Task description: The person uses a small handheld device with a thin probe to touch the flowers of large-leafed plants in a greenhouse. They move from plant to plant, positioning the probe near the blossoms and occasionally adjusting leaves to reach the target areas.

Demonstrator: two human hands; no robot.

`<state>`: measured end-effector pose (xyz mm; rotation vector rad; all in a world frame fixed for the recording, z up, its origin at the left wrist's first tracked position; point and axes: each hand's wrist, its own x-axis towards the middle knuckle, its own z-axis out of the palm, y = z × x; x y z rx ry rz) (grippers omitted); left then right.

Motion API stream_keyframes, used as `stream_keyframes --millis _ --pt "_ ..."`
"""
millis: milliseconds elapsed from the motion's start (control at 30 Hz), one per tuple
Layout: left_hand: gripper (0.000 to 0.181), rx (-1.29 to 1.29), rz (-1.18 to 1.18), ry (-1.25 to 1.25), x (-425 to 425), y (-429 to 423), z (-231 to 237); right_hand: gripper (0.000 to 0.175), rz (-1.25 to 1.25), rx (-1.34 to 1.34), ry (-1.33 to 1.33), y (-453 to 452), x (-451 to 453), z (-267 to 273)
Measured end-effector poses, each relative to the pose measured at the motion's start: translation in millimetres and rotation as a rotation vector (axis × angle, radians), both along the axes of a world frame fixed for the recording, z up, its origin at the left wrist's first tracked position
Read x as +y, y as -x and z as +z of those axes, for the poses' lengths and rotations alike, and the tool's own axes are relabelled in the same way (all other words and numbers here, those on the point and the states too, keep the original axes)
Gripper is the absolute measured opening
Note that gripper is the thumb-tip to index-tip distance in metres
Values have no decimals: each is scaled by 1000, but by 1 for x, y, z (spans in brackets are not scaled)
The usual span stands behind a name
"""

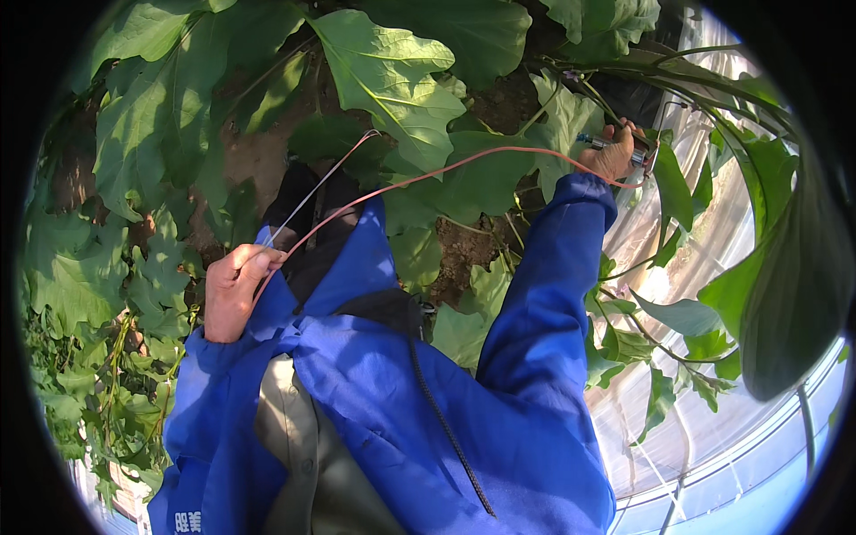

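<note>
My left hand point(237, 284), at the left in front of my body, pinches a thin metal wire rod point(311, 194) and a thin reddish hose or cord point(428, 172) between thumb and fingers. The rod's far end bends into a small loop near a large lobed leaf point(401, 87). The cord arcs across to the right, where my right hand point(614, 152) is stretched out among stems. My right fingers are closed round a small metal device with a blue end point(588, 139), close to a plant stem. Part of the device is hidden by the fingers and leaves.
Large-leaved plants, apparently eggplants, surround me, with brown soil point(461, 257) between them. Long stems point(709, 77) arch over the right side. Translucent plastic sheeting point(642, 401) and curved frame bars stand at the right. A big leaf point(796, 307) hangs close to the camera.
</note>
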<state>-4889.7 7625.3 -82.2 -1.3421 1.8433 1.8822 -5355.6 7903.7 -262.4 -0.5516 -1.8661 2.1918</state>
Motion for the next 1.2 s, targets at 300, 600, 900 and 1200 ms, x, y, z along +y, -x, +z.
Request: stream_keyframes --millis 300,600,900,1200 --pt "27 162 28 -13 -21 -17 7 23 237 4 97 -123 -30 33" --pt "21 212 167 -42 -77 -82 23 50 531 -74 99 -286 -121 103" --pt "25 308 197 55 -146 -175 58 44 1217 -96 -95 -357 -247 185" --pt "23 425 206 267 -203 -278 78 25 690 51 225 -336 -328 200"
